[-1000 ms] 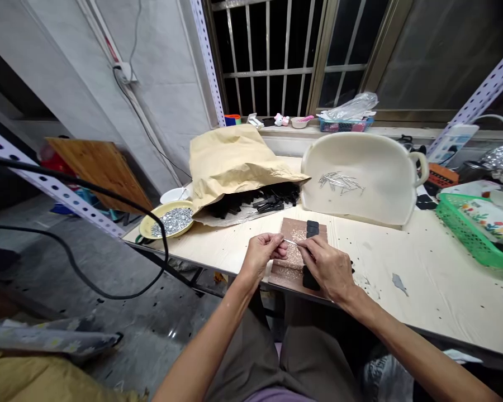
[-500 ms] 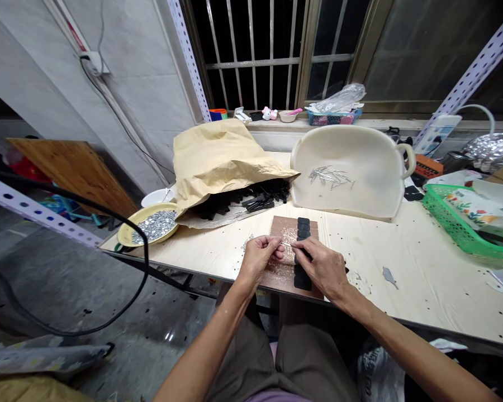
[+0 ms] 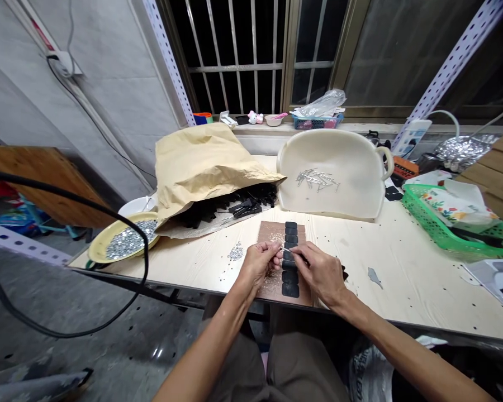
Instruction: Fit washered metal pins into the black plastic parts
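My left hand (image 3: pixel 263 261) is closed in a pinch, fingertips around one end of a thin silver metal rod (image 3: pixel 286 249). The fingers of my right hand (image 3: pixel 318 271) pinch its other end; the exact grip is too small to see. Below both hands is a brown board (image 3: pixel 270 230) sprinkled with pale crumbs. A column of black rounded pieces (image 3: pixel 290 290) runs along it, partly covered by my fingers. Left of the board is a small heap of shiny metal bits (image 3: pixel 235 252). More silver rods (image 3: pixel 318 178) lie in a cream plastic scoop basin (image 3: pixel 356 167).
A kraft paper sack (image 3: pixel 205 162) lies with its mouth towards me, spilling black parts (image 3: pixel 245 207). At the table's left corner stands a yellow bowl (image 3: pixel 97 245) of small metal pieces. On the right is a green basket (image 3: pixel 427 223). A black cable (image 3: pixel 145 268) loops across the left foreground.
The view has swung to the right, so the table's things sit further left. My hands stay together over the board with the rod, and the heap of metal bits shows more fully.
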Demonstrator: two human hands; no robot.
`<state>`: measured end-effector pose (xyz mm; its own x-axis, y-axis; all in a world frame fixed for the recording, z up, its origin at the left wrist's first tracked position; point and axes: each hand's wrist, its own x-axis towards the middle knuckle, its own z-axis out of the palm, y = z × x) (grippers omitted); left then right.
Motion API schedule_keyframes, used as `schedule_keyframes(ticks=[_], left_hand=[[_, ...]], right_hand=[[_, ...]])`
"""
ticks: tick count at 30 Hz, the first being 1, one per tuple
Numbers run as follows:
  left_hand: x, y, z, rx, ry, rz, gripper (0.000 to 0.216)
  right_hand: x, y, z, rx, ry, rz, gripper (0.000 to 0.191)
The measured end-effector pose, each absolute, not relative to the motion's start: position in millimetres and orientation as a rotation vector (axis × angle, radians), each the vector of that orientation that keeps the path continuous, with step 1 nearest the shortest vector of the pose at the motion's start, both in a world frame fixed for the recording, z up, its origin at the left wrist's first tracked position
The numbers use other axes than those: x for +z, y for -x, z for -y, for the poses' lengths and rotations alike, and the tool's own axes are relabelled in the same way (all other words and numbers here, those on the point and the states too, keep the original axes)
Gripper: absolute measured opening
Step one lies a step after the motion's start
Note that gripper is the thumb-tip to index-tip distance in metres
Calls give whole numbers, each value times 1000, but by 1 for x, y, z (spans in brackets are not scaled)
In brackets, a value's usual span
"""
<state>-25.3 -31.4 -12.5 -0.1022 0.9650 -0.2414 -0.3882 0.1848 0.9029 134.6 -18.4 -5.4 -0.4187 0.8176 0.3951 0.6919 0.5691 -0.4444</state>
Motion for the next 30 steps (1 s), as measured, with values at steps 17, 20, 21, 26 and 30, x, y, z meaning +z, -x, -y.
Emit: schedule_keyframes(ticks=[17, 20, 21, 26, 30], left_hand=[[-24, 24, 28, 1223, -756, -1230, 36], [-22, 24, 28, 1243, -764, -1254, 36], [-21, 23, 27, 1257, -764, -1246, 36], [-20, 17, 26, 1362, -761, -1172, 34], [-18, 14, 27, 1388, -728, -1167, 33]], right_hand=[[-17, -146, 19, 229, 1213, 2263, 22], [-14, -144, 20, 325, 1214, 2200, 20], [-13, -143, 19, 395, 1220, 2164, 20], [-10, -140, 9, 838, 1249, 1969, 23], [-12, -139, 9, 861, 1239, 1941, 21]])
